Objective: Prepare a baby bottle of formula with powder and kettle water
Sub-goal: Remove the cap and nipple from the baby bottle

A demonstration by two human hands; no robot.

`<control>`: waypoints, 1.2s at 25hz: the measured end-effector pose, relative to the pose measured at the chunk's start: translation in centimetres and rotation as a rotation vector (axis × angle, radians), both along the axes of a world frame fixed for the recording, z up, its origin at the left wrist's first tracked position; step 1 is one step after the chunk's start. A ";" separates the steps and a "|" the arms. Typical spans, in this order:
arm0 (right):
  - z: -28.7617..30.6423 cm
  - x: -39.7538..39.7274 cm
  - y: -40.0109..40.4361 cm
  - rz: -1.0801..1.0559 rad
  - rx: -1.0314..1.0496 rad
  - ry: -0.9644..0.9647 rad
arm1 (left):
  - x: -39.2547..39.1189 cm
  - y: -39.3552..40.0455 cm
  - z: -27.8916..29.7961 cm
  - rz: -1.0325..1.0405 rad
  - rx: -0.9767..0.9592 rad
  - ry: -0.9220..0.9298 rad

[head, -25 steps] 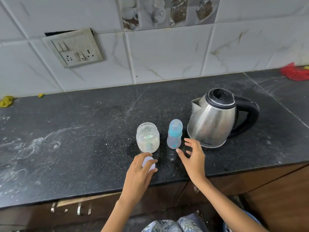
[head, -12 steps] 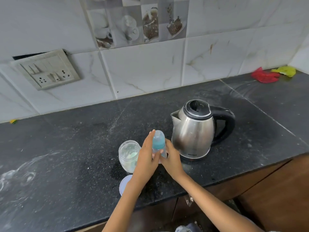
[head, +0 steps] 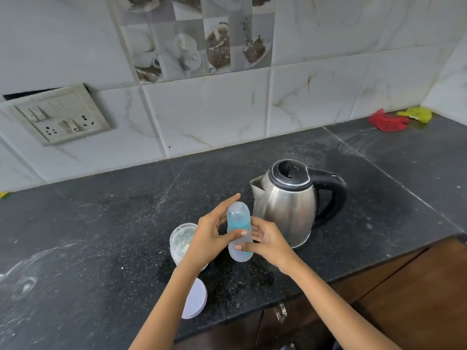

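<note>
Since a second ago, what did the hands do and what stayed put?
The left hand let go of the lid, now lying on the counter. Both hands took hold of the bottle; the right hand helped lift and tilt it. The jar and kettle stayed put.

We can read no text, brand or number here. The stainless-steel electric kettle with the black lid and handle (head: 290, 208) carries a small dark mark low on its body, mostly hidden and too small for us to read. The clear baby bottle with the blue collar (head: 238, 231) shows no legible marking.
</note>
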State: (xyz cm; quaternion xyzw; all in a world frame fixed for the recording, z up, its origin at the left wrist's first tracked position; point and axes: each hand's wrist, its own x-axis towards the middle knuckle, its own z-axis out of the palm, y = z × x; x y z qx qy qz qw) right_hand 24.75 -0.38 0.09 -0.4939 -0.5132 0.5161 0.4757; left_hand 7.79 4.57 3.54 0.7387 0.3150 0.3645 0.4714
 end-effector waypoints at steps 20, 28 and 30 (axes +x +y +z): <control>1.5 -1.8 0.2 -0.217 0.074 -0.324 | 1.1 -1.5 0.9 0.298 0.143 -0.115; 0.0 -4.2 0.3 -0.437 0.171 -0.556 | 2.5 -3.2 0.0 0.592 0.271 0.086; -0.4 -4.4 0.0 -0.432 0.194 -0.525 | 2.5 -3.1 0.1 0.598 0.229 0.184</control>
